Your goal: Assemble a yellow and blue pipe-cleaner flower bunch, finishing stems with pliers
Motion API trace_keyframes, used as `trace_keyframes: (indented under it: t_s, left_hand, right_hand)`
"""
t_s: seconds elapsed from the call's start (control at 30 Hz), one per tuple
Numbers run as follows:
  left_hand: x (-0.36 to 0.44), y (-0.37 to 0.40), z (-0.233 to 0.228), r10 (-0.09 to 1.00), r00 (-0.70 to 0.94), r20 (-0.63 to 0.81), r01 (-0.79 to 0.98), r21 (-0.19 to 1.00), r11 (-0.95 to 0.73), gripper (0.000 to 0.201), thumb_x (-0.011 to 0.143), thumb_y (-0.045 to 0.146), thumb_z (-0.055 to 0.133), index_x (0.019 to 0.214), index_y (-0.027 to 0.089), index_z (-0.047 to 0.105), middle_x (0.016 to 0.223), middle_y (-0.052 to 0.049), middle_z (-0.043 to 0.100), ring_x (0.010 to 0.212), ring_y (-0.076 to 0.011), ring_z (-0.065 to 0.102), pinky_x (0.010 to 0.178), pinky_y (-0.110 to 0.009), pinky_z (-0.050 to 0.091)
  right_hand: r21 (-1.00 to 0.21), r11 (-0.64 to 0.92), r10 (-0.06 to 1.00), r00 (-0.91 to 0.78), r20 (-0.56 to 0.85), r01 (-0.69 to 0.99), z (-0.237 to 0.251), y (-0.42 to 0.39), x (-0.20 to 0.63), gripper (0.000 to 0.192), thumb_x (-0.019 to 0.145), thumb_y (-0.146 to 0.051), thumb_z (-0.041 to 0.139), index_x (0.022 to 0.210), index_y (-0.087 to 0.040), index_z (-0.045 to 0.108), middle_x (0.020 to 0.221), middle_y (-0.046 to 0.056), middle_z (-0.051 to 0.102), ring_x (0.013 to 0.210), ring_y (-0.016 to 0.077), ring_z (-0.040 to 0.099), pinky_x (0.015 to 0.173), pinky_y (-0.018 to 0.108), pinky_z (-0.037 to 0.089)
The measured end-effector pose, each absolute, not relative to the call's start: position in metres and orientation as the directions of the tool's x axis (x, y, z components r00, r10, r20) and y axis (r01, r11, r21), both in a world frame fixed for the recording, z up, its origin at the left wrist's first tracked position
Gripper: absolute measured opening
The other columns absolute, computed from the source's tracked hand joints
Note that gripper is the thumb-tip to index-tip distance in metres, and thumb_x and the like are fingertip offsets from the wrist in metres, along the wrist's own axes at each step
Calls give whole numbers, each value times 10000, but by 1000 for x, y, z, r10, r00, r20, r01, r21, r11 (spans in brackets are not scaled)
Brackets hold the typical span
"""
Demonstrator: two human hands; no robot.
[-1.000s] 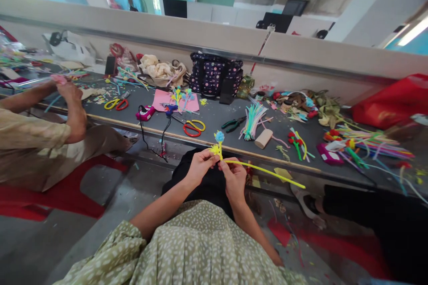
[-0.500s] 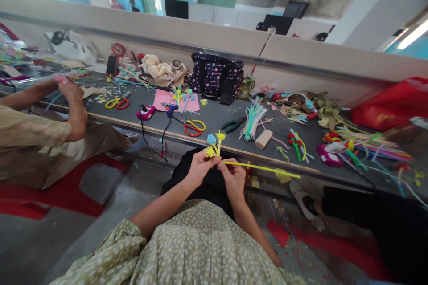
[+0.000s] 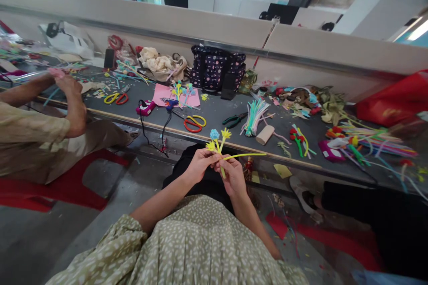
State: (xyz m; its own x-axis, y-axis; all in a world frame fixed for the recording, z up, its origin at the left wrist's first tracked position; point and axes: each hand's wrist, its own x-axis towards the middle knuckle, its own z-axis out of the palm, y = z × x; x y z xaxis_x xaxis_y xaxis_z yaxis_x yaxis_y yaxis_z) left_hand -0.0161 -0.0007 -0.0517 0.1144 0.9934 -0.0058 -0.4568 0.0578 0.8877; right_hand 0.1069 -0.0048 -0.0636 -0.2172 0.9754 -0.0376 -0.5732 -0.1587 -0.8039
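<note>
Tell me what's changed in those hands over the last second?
The yellow stem sticking out to the right now looks much shorter, and a stub now points down between the hands. The flowers have spread apart: one blue, two yellow. Both the left hand and right hand kept their grip. The table clutter looks unchanged.

Your left hand [image 3: 199, 165] and right hand [image 3: 233, 177] are covering the lower stems of the yellow-and-blue pipe-cleaner flower bunch [image 3: 217, 139]. The frame's left edge is cutting off the beige-sleeved co-worker [image 3: 31, 136], whose pink item is blurring.
</note>
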Motion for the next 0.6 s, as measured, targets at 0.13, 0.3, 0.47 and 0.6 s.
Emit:
trace_keyframes:
  t_s: [0.13,0.3,0.47,0.6]
  left_hand:
    - [-13,0,-50,996,84,-35,-464,883,70,272,670,351,795,741,100,716,592,-19,623,502,-74,525,482,-199,358]
    - [-9,0,-53,997,38,-74,-509,857,83,253,629,310,822,727,110,704,589,3,606,488,-56,487,480,-189,356]
    - [-11,0,-54,999,34,-38,-477,878,50,223,662,298,800,694,109,685,571,0,600,493,-65,515,476,-187,340]
    - [-12,-1,-53,996,75,-37,-498,864,69,240,683,313,788,688,107,665,548,2,588,477,-73,528,472,-192,352]
  right_hand:
    - [-874,81,994,-22,104,-479,-65,-5,104,78,729,-211,748,765,-193,681,680,-16,659,599,116,589,602,233,491]
    - [-939,212,977,48,207,-271,-64,-7,106,107,774,-282,716,763,-195,656,686,-6,647,635,150,598,622,275,503]
    - [-929,129,988,-34,150,-347,-66,-5,107,70,776,-246,711,756,-192,670,679,-11,654,613,135,600,619,255,496]
    - [-865,-50,986,-165,38,-499,-67,-2,109,35,759,-210,712,751,-186,688,655,-15,667,551,111,595,596,232,505]
